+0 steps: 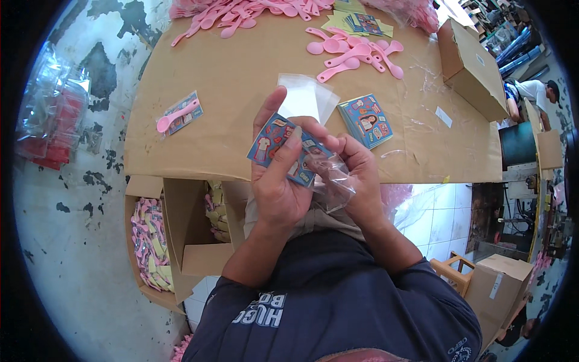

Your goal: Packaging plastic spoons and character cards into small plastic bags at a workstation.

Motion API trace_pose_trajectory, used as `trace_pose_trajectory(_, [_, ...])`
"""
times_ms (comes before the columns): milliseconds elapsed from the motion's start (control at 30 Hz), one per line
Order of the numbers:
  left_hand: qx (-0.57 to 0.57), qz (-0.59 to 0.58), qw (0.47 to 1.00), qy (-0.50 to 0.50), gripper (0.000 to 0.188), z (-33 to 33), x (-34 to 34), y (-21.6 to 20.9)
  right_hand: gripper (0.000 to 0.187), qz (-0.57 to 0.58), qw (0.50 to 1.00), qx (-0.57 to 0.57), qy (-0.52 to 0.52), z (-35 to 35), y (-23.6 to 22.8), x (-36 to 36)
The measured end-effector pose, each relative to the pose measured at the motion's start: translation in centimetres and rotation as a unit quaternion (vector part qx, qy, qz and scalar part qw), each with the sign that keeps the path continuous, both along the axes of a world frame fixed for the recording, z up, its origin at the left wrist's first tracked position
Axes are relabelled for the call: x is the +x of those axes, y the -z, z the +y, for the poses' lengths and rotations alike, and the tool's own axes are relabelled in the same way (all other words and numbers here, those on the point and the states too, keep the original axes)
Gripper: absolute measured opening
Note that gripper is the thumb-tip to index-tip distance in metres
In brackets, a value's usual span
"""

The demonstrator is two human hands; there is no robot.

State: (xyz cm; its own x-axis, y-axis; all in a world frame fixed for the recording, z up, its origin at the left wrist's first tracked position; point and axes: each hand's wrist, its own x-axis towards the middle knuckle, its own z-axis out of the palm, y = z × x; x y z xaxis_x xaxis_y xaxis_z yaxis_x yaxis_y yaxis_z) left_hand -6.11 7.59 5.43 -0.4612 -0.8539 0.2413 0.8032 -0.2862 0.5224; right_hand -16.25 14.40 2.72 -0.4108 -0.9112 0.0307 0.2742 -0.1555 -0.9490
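Resting far left, a pink spoon (178, 115) could slide off its backing card (194, 104) if bumped. Here's the left hand (278, 190), thumb clamping the printed card (270, 142) over the table's (232, 163) near edge; too much pressure might crease it! The right hand (360, 171) pinches the clear bag (335, 193) at the card's right end; a snagged corner could split it. Beyond, knuckles might scatter the card stack (369, 122).

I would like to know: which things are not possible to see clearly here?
In the head view:
- Middle of the printed card: covered by the thumb of the left hand.
- Opening of the clear bag: lost in its folds and shine.
- Far side of the top spoon heap: cut off by the upper edge.
- What the co-worker handles: too small.
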Motion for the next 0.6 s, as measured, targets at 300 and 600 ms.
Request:
trace_pose_trajectory(300, [0.014, -0.041, 0.999, 0.024, 0.048, -0.6, 0.0, 1.2, 0.025, 0.282, 0.948, -0.032, 0.145, 0.5, -1.5, 0.1])
trace_pose_trajectory(600, [0.128, -0.019, 0.992, -0.006, 0.037, -4.1, 2.6, 2.7, 0.016, 0.443, 0.889, -0.117, 0.008, 2.3, -4.3, -3.1])
